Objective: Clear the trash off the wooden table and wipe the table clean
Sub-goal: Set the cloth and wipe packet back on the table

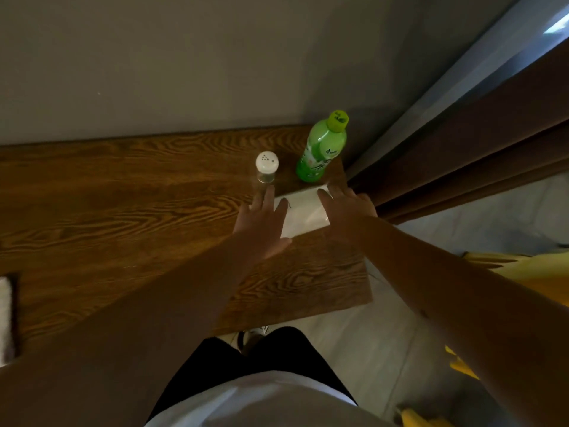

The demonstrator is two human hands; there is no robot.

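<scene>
A white tissue pack lies flat near the right end of the wooden table. My left hand lies on its left side with straight, spread fingers. My right hand lies on its right side, fingers straight and reaching along the pack's far edge. Just beyond the pack stand a green drink bottle and a small clear shaker with a white perforated lid, both upright.
A grey wall backs the table. Dark brown curtains hang just past the table's right end. Something yellow sits on the pale floor at right. A white object shows at the table's left edge.
</scene>
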